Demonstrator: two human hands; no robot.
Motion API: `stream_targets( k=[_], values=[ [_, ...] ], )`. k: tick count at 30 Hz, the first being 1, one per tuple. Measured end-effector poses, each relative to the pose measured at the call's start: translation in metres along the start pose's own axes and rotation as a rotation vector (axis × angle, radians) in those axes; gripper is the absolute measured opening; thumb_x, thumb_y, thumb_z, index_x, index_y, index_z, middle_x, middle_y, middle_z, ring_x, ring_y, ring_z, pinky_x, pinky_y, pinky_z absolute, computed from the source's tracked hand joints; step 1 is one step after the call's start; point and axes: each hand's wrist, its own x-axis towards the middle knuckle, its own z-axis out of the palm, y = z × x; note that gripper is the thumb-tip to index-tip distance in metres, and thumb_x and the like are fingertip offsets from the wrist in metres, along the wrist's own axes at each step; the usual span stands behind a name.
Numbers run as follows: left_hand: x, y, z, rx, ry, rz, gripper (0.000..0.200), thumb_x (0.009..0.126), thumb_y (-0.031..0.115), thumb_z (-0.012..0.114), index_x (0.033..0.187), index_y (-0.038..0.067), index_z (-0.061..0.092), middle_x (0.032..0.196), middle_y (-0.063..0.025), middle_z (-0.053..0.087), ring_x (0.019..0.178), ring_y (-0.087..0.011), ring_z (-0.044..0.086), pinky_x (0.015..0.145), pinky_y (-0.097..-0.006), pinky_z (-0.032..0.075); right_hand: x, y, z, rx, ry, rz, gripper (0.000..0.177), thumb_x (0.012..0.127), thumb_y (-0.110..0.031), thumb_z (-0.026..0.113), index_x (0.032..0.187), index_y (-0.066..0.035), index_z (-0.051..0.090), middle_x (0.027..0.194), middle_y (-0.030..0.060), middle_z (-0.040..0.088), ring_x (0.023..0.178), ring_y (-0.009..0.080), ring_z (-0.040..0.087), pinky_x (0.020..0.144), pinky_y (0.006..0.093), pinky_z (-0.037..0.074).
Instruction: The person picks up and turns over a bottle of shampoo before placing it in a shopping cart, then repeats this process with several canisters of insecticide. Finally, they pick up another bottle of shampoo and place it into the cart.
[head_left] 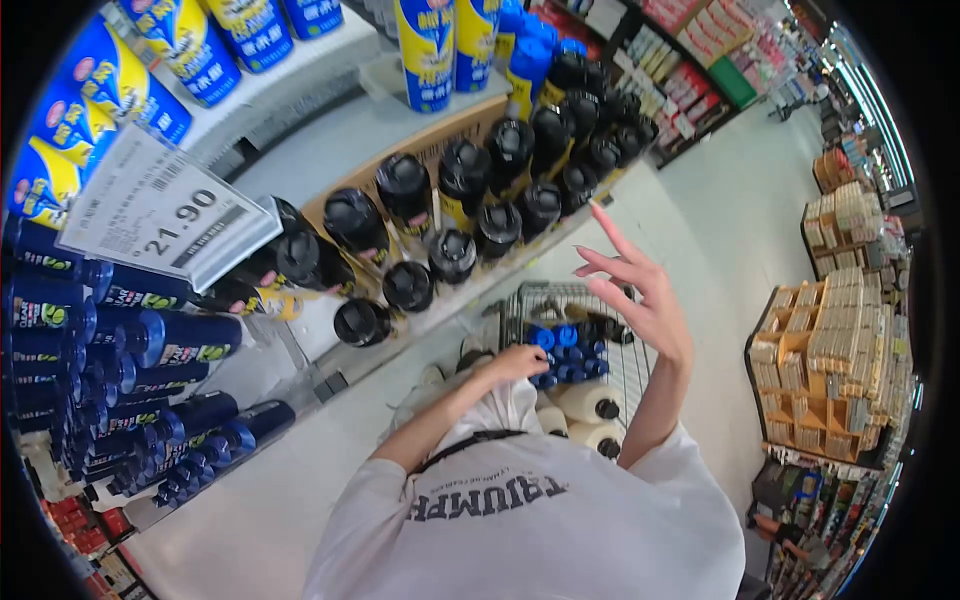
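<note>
My right hand is raised beside the shelf, index finger stretched out and fingers apart, holding nothing. Its fingertip is close to the row of black-capped bottles, without visible contact. Lower down, my left hand is at the left side of a wire shopping cart, its fingers curled. What they grip, if anything, I cannot make out. Next to these fingers, several blue-capped bottles stand in the cart. Large cream jugs with black caps lie nearer my body.
A price tag reading 21.90 sticks out at the left. Dark blue bottles fill the shelf's lower left, with blue-and-yellow cans above. Stacked goods stand across the aisle floor on the right.
</note>
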Motion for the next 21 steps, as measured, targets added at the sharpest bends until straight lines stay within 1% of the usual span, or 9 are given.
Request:
stream_targets(
  k=[3, 6, 8, 10, 12, 14, 16, 18, 21],
  values=[
    [-0.02, 0.061, -0.011, 0.04, -0.07, 0.086, 0.05, 0.095, 0.042, 0.066, 0.129, 0.005, 0.065, 0.108, -0.015, 0.075, 0.101, -0.0298, 0.072, 0.088, -0.0379, 0.055, 0.036, -0.077, -0.007, -0.169, 0.2, -0.422, 0.04, 0.09, -0.014, 0.072, 0.125, 0.004, 0.068, 0.161, 0.0108, 0.042, 0.1, 0.0192, 0.071, 0.081, 0.0314, 0.055],
    [-0.058, 0.14, -0.035, 0.011, -0.183, 0.229, 0.056, 0.098, 0.043, 0.062, 0.139, 0.005, 0.057, 0.119, -0.0155, 0.072, 0.104, -0.0284, 0.071, 0.089, -0.0366, 0.054, 0.112, -0.124, -0.009, -0.432, 0.289, -0.691, 0.048, 0.09, -0.022, 0.073, 0.134, -0.004, 0.065, 0.162, 0.0143, 0.037, 0.124, 0.0315, 0.061, 0.101, 0.0407, 0.05],
    [-0.082, 0.182, -0.048, 0.049, -0.181, 0.306, 0.055, 0.1, 0.042, 0.059, 0.142, 0.006, 0.055, 0.123, -0.0173, 0.07, 0.108, -0.0298, 0.069, 0.091, -0.0379, 0.053, 0.183, -0.135, -0.012, -0.615, 0.383, -0.808, 0.058, 0.092, -0.031, 0.072, 0.143, -0.008, 0.056, 0.161, 0.0149, 0.037, 0.143, 0.0364, 0.043, 0.117, 0.0471, 0.036],
    [-0.108, 0.215, -0.065, 0.088, -0.153, 0.347, 0.055, 0.101, 0.041, 0.058, 0.144, 0.006, 0.054, 0.123, -0.0166, 0.07, 0.109, -0.0304, 0.068, 0.092, -0.0385, 0.052, 0.263, -0.141, -0.014, -0.766, 0.506, -0.908, 0.067, 0.093, -0.042, 0.069, 0.149, -0.01, 0.048, 0.159, 0.0145, 0.041, 0.15, 0.0358, 0.031, 0.124, 0.0504, 0.022],
    [-0.124, 0.228, -0.075, 0.037, -0.15, 0.296, 0.055, 0.101, 0.04, 0.057, 0.145, 0.007, 0.053, 0.122, -0.0153, 0.07, 0.109, -0.0298, 0.068, 0.093, -0.0389, 0.052, 0.313, -0.147, -0.013, -0.993, 0.565, -0.873, 0.073, 0.092, -0.05, 0.067, 0.15, -0.01, 0.046, 0.156, 0.0162, 0.045, 0.15, 0.0357, 0.031, 0.125, 0.0547, 0.016],
    [-0.142, 0.233, -0.085, 0.008, -0.077, 0.378, 0.051, 0.103, 0.036, 0.056, 0.145, 0.007, 0.053, 0.122, -0.0145, 0.07, 0.107, -0.0284, 0.069, 0.093, -0.0384, 0.052, 0.332, -0.15, -0.005, -1.111, 0.461, -0.751, 0.075, 0.091, -0.051, 0.067, 0.149, -0.008, 0.047, 0.152, 0.0188, 0.048, 0.152, 0.0352, 0.027, 0.126, 0.0554, 0.009],
    [-0.167, 0.236, -0.098, -0.01, 0.05, 0.484, 0.049, 0.103, 0.035, 0.056, 0.145, 0.008, 0.053, 0.123, -0.0142, 0.07, 0.106, -0.0276, 0.069, 0.093, -0.0379, 0.052, 0.316, -0.146, 0.02, -1.159, 0.45, -0.756, 0.072, 0.082, -0.033, 0.08, 0.141, -0.004, 0.051, 0.136, 0.0221, 0.057, 0.143, 0.0378, 0.04, 0.123, 0.0578, 0.019],
    [-0.189, 0.239, -0.108, -0.029, 0.105, 0.466, 0.049, 0.103, 0.034, 0.06, 0.144, 0.01, 0.054, 0.124, -0.0123, 0.07, 0.104, -0.0251, 0.07, 0.092, -0.0368, 0.054, 0.303, -0.143, 0.03, -0.865, 0.449, -0.845, 0.077, 0.073, -0.022, 0.086, 0.14, -0.002, 0.052, 0.13, 0.0218, 0.057, 0.137, 0.0399, 0.045, 0.123, 0.0564, 0.022],
    [-0.211, 0.235, -0.116, -0.022, 0.219, 0.509, 0.048, 0.101, 0.033, 0.064, 0.143, 0.01, 0.056, 0.123, -0.0111, 0.07, 0.104, -0.0227, 0.07, 0.091, -0.0371, 0.055, 0.283, -0.147, 0.047, -0.466, 0.34, -0.682, 0.076, 0.072, -0.022, 0.088, 0.139, -0.011, 0.053, 0.128, 0.0218, 0.054, 0.119, 0.0413, 0.058, 0.105, 0.0474, 0.047]
  ],
)
